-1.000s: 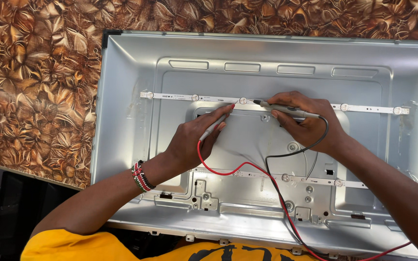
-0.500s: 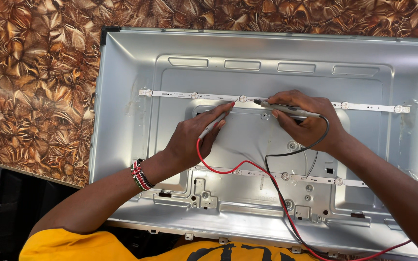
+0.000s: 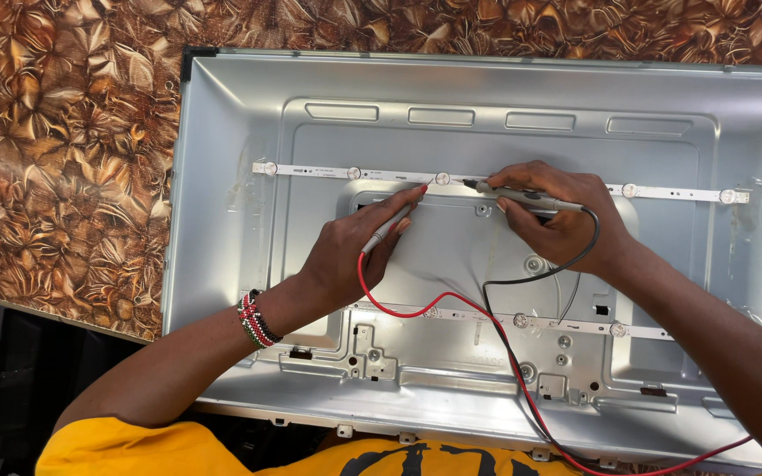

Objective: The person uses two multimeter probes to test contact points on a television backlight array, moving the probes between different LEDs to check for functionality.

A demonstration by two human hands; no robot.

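A large silver metal back panel (image 3: pixel 222 220) lies flat on a patterned brown surface. Two white light strips cross it: an upper strip (image 3: pixel 310 171) and a lower strip (image 3: pixel 575 326). My left hand (image 3: pixel 346 256) grips a red test probe (image 3: pixel 390 227) whose tip touches the upper strip just left of a round lens (image 3: pixel 442 178). My right hand (image 3: pixel 557 216) grips a black test probe (image 3: pixel 522 194) with its tip on the strip just right of that lens. A red wire (image 3: pixel 416 310) and a black wire (image 3: pixel 522 280) trail down toward me.
The brown leaf-patterned surface (image 3: pixel 63 159) extends left of and behind the panel. A dark gap (image 3: pixel 11 379) shows at the lower left past the surface's edge. Screw posts and brackets (image 3: pixel 368 348) stand along the panel's near edge. A beaded bracelet (image 3: pixel 256 319) is on my left wrist.
Both hands stay at the same spot on the upper strip. The left probe's tip has shifted slightly up toward the strip.
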